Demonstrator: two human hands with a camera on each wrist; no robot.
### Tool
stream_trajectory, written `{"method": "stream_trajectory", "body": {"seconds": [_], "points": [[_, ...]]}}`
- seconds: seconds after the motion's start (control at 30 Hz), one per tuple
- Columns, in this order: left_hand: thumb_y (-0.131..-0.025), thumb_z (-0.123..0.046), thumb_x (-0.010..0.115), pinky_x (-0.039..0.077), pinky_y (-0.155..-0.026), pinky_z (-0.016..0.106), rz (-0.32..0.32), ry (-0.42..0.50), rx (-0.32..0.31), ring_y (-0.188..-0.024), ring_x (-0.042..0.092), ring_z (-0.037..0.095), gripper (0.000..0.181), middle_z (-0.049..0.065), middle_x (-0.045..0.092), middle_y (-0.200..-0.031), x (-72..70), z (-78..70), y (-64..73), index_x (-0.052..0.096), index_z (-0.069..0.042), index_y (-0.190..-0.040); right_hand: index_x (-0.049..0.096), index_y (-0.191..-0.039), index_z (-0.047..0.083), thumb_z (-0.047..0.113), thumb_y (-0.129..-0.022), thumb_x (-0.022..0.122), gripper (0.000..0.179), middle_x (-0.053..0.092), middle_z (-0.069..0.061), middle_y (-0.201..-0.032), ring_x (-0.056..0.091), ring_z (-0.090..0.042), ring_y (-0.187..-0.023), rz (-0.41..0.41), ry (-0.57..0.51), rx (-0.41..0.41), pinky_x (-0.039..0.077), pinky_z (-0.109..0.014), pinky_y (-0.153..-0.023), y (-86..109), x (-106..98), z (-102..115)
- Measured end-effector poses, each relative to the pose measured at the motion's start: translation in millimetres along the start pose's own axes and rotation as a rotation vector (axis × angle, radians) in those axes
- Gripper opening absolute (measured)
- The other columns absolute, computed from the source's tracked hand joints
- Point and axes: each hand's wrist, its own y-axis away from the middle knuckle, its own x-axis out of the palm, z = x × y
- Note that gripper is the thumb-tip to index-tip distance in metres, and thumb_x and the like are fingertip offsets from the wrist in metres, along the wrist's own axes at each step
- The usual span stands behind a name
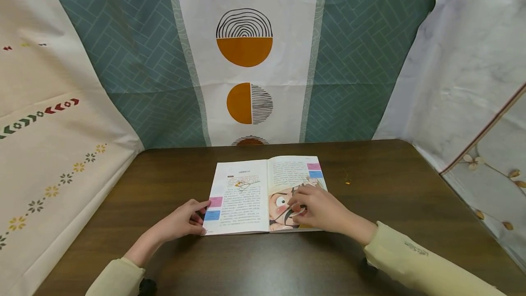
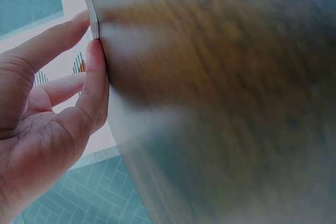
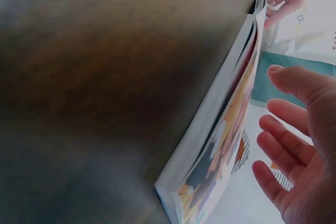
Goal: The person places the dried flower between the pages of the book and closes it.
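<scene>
An open book [image 1: 246,223] lies on the table, text on its left page and a cartoon face on its right page. At its lower left corner my left hand [image 1: 183,219] holds the edge, fingertips right at the page margin in the left wrist view. My right hand [image 1: 318,209] hovers over the cartoon picture. The right wrist view shows that hand's loosely bent fingers [image 3: 286,140] apart from the page, with nothing between them. A thin sprig with small yellow-orange bits [image 1: 242,184] lies across the left page.
Right of the book, a small orange bit [image 1: 347,182] lies on the dark wooden table [image 1: 246,264]. Patterned cloths hang behind the table [image 1: 135,81] and along its left [image 1: 37,150] and right sides [image 1: 460,81].
</scene>
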Motion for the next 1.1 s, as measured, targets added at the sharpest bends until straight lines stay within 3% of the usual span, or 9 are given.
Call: {"method": "stream_trajectory", "body": {"seconds": [0.3, 0.6, 1.1], "points": [[-0.079, -0.014, 0.082, 0.052, -0.077, 0.023, 0.001, 0.003, -0.001, -0.093, 0.054, 0.019, 0.085, 0.017, 0.049, -0.115, -0.3, -0.2, -0.2, 0.037, 0.009, -0.147, 0.072, -0.107, 0.022, 0.04, -0.076, 0.084, 0.038, 0.065, 0.007, -0.108, 0.057, -0.011, -0.1, 0.066, -0.001, 0.002, 0.047, -0.047, -0.099, 11.1, 1.4, -0.5], [-0.079, -0.014, 0.082, 0.052, -0.078, 0.023, 0.003, 0.001, 0.004, -0.093, 0.055, 0.019, 0.085, 0.017, 0.05, -0.115, -0.5, -0.9, -0.3, 0.037, 0.009, -0.147, 0.071, -0.112, 0.021, 0.041, -0.075, 0.084, 0.044, 0.064, 0.005, -0.114, 0.057, -0.015, -0.109, 0.112, 0.009, 0.001, 0.045, -0.051, -0.105, 14.3, 1.4, -1.8], [-0.079, -0.015, 0.082, 0.053, -0.08, 0.025, 0.005, 0.012, -0.008, -0.096, 0.058, 0.021, 0.084, 0.017, 0.049, -0.116, 0.2, -0.2, -0.2, 0.037, 0.009, -0.147, 0.073, -0.102, 0.025, 0.041, -0.076, 0.084, 0.033, 0.065, 0.009, -0.108, 0.056, -0.011, -0.104, 0.139, -0.007, -0.002, 0.049, -0.044, -0.094, 13.5, 1.1, -4.4]]}}
